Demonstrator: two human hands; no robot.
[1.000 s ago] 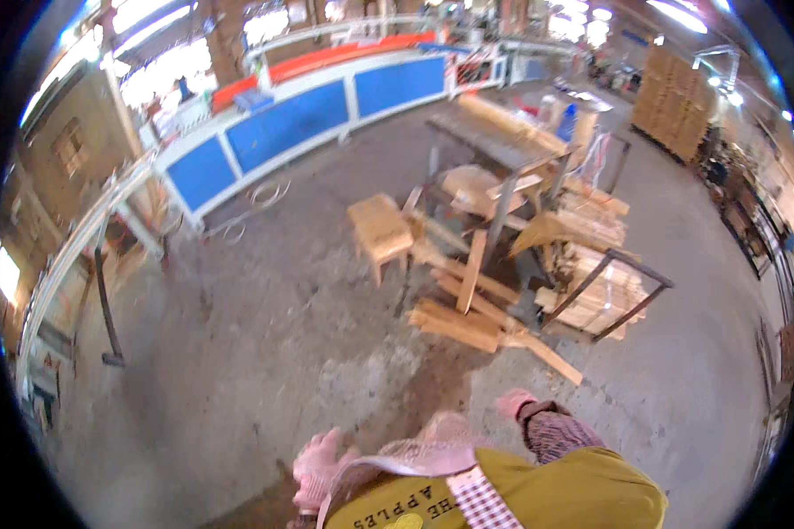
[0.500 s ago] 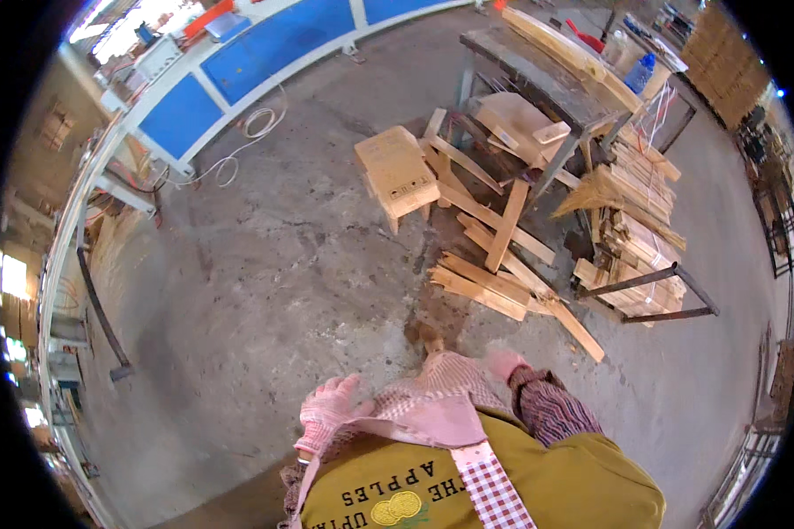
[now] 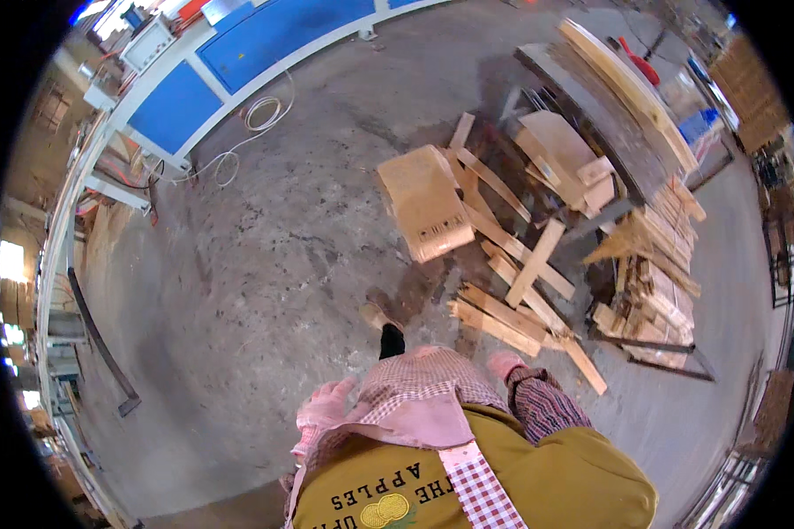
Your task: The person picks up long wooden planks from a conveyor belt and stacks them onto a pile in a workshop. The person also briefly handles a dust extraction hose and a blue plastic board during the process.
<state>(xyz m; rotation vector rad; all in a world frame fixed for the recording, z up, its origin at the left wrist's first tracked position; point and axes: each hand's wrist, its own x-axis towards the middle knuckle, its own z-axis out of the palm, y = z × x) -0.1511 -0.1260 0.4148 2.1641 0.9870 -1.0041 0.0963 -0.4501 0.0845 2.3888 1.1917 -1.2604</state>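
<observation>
My left hand (image 3: 325, 407), in a pink knit glove, hangs beside the checked apron (image 3: 415, 385) with its fingers apart and nothing in them. On the other side, my right hand (image 3: 505, 363) is gloved in pink too. Its fingers are foreshortened and blurred, so their pose is unclear, and no held thing shows. Nearest to it are loose wooden boards (image 3: 501, 319) lying crossed on the floor. A cardboard box (image 3: 425, 203) sits beyond them, ahead of me. One shoe (image 3: 378, 316) is stepping forward past the apron.
A dark-topped workbench (image 3: 604, 123) with long timber (image 3: 631, 93) on it stands at far right. Bundled wood strips (image 3: 662, 304) and a straw broom (image 3: 626, 242) are below it. A blue-and-white machine (image 3: 176, 110) lines the far left, with a coiled white hose (image 3: 260, 115) on the floor.
My foot has come forward into view. The box, boards and bench have shifted right in the picture as my view moved. My left hand still hangs at my side, fingers apart.
</observation>
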